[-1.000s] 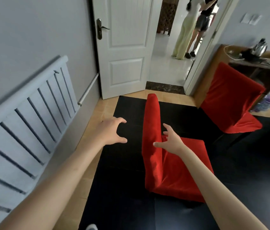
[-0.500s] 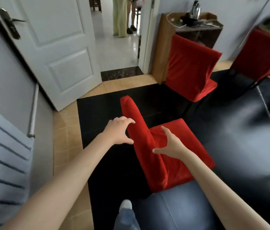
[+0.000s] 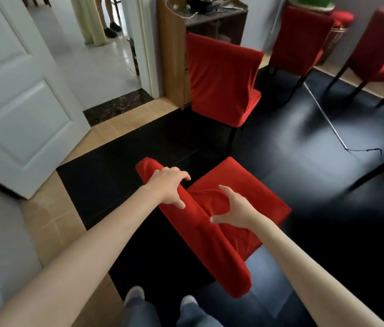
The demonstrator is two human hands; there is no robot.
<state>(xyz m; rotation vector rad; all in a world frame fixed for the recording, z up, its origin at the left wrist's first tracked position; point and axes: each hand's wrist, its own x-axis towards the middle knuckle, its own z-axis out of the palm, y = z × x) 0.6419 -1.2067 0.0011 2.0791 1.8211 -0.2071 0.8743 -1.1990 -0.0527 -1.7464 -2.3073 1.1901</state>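
**Hands close on a red chair near the doorway**

At left, a white door (image 3: 21,90) stands open beside the black mat (image 3: 106,175) on the floor. Near the mat's left edge stands the red chair (image 3: 245,192), its cloth-covered backrest (image 3: 200,237) toward us and its seat facing away to the right. Our left hand (image 3: 168,185) lies over the top of the backrest, fingers curled across the far side and thumb on the near one, gripping it. Our right hand (image 3: 235,212) hovers just beside the backrest, above the seat, fingers spread wide and holding nothing. We cannot tell whether it touches the cloth. Farther right, a second red chair (image 3: 221,79) stands at the mat's far edge.

We judge the step in hand to be taking hold of the chair to move it. To do it well, we should set the right hand on the top rail, well apart from the left. We should grip the frame beneath the loose cover rather than the cloth alone. Then we should lift evenly, so the legs clear the mat without dragging it.
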